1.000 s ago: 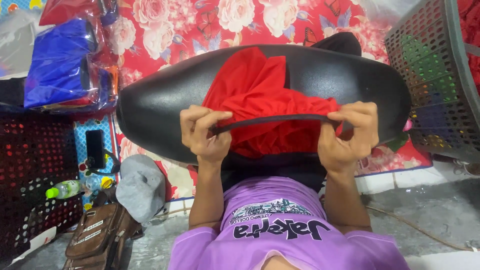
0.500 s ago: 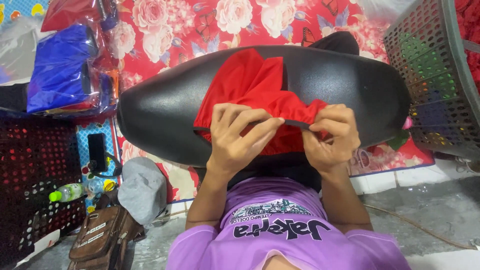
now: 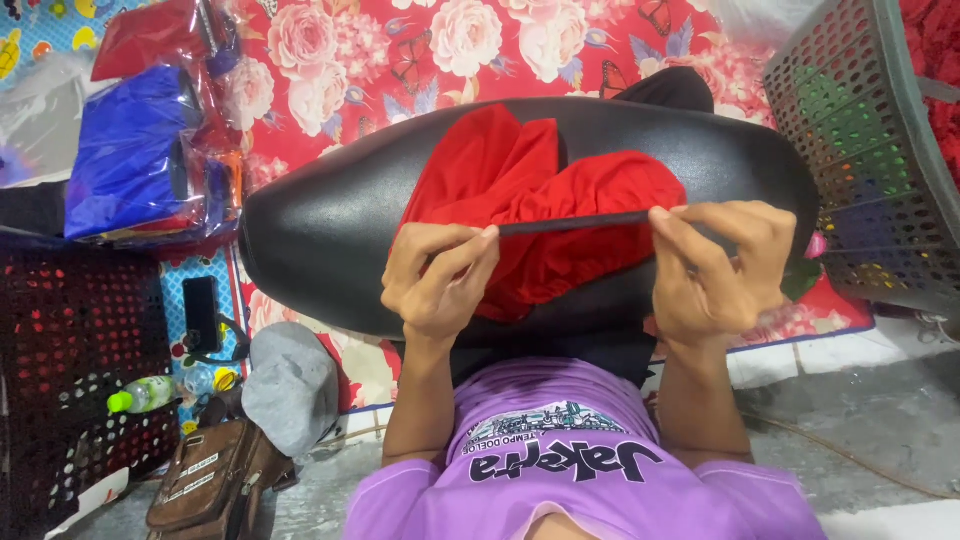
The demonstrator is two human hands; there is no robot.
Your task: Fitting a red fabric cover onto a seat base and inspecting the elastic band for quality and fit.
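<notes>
Your left hand point(image 3: 437, 283) pinches closed on one end of a dark band point(image 3: 575, 222), thumb against forefinger; your right hand point(image 3: 722, 268) pinches the other end the same way. The band runs taut and nearly level between the two grips, apparently so the edge of the red fabric point(image 3: 530, 215) stays stretched flat. The fabric lies bunched over the black padded seat point(image 3: 320, 225), which props it up before you. A grey perforated basket point(image 3: 860, 150) stands at the right, a blue bagged bundle point(image 3: 130, 150) at the left.
</notes>
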